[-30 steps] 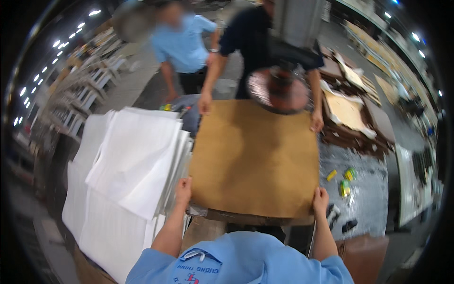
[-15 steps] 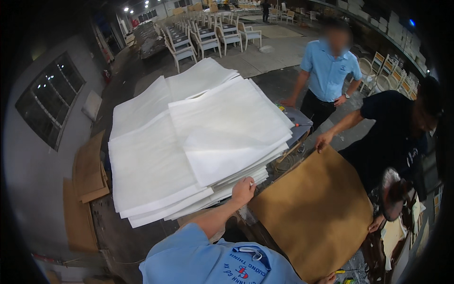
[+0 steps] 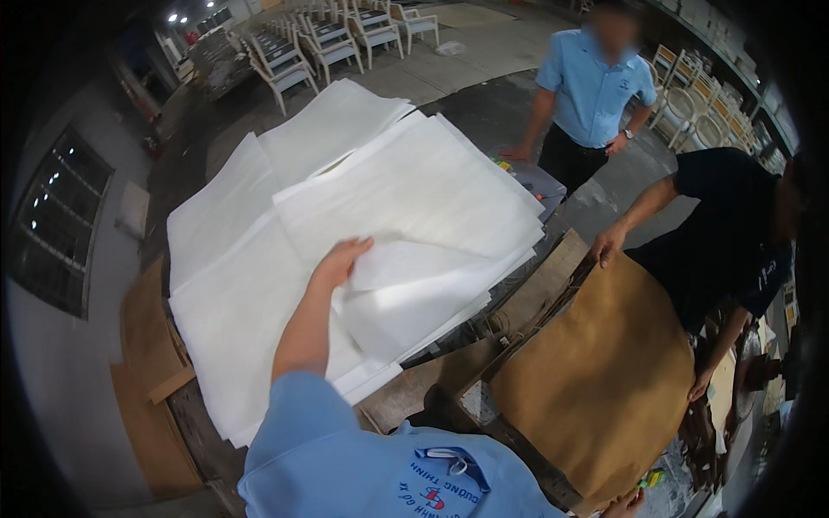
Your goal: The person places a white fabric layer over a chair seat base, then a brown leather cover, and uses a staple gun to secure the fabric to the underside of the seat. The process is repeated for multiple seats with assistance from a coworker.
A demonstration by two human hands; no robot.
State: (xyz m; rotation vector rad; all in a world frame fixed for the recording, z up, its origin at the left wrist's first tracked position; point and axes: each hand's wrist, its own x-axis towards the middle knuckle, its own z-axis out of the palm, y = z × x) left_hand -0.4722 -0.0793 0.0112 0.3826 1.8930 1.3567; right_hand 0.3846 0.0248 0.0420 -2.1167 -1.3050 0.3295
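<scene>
My left hand (image 3: 344, 261) reaches over a stack of large white sheets (image 3: 233, 289). Its fingers are closed at the left edge of the top white sheet (image 3: 414, 194), which is creased and raised beside them. A brown sheet (image 3: 596, 371) lies to the right of the stack, its surface bowed. At the lower edge of the view, my right hand (image 3: 628, 502) grips the brown sheet's near corner and is partly cut off. A co-worker in dark clothes holds that sheet by its far corner with one hand (image 3: 610, 245) and by its right side with the other (image 3: 699, 384).
Another person in a light blue shirt (image 3: 596, 91) stands beyond, one hand on a grey surface by the stack. Brown boards (image 3: 142, 371) lean at the left wall. Rows of chairs (image 3: 319, 47) fill the back. Wooden boards (image 3: 544, 276) lie between the stack and brown sheet.
My left hand has moved from the stack's near right side, left and forward onto the top white sheet, which is now creased. The view has shifted; the brown sheet is still held.
</scene>
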